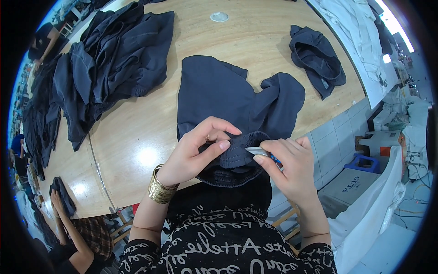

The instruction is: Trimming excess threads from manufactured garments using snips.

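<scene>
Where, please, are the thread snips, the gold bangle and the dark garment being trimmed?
thread snips [256, 150]: head view, on the metal blade in the right hand.
gold bangle [160, 188]: head view, on its band at the left wrist.
dark garment [219, 93]: head view, on its flat upper panel.

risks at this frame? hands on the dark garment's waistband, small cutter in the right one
1. The small metal cutter in the right hand sits close to the left hand thumb pinching the elastic waistband; a slip could nick it.
2. The blade lies against the gathered fabric, so it might snip the dark garment itself.
3. The waistband hangs off the table edge; the garment could slide off.
</scene>
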{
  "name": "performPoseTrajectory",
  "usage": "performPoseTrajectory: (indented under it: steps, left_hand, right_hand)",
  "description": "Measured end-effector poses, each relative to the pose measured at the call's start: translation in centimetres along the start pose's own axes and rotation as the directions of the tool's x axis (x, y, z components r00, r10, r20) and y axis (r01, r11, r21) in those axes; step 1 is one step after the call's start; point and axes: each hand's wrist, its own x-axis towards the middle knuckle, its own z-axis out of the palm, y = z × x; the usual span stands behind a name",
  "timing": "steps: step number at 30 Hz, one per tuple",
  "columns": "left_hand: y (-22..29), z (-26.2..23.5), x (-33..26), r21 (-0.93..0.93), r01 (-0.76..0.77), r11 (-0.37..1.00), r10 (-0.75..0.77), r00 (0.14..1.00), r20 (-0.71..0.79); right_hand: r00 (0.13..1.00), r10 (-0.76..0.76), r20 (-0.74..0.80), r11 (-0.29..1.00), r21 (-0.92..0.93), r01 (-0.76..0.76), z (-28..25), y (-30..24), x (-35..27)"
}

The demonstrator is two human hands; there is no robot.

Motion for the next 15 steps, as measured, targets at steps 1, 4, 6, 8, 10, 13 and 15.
performPoseTrajectory:
  steps: [1, 4, 6, 8, 10, 13, 15]
  left_hand:
    - [-0.12, -0.14, -0.04, 0.008, -0.006, 1.0, 0.006, 1.0, 0.027]
    - [-0.22, -0.03, -0.08, -0.023, 0.001, 1.0, 0.0, 0.999, 0.045]
    - [0.01, 0.01, 0.0, -0.038, 0.008, 0.999, -0.006, 0.998, 0.057]
    - [0.14, 0.07, 0.01, -0.051, 0.018, 0.999, -0.015, 0.998, 0.067]
    - [0.19, 0.18, 0.01, -0.053, 0.016, 0.998, -0.013, 0.998, 0.064]
    - [0.28, 0.19, -0.01, -0.053, 0.02, 0.998, -0.016, 0.997, 0.072]
    - [0.44, 0.19, 0.01, -0.054, 0.023, 0.998, -0.019, 0.997, 0.078]
  right_hand:
    - [1.0, 0.018, 0.012, 1.0, -0.014, -0.017, -0.11, -0.02, 0.02]
    - [1.0, 0.027, 0.004, 0.999, 0.023, -0.027, -0.07, -0.3, 0.15]
    - [1.0, 0.017, 0.02, 1.0, 0.015, -0.018, -0.01, -0.44, 0.15]
    - [0.999, 0.007, 0.036, 1.0, 0.01, -0.007, 0.22, -0.49, 0.2]
    - [1.0, -0.023, -0.001, 0.999, -0.042, 0.023, 0.5, -0.47, 0.29]
    - [0.999, -0.036, -0.014, 0.997, -0.065, 0.035, 0.53, -0.53, 0.37]
    - [0.999, -0.04, -0.019, 0.997, -0.07, 0.039, 0.52, -0.54, 0.41]
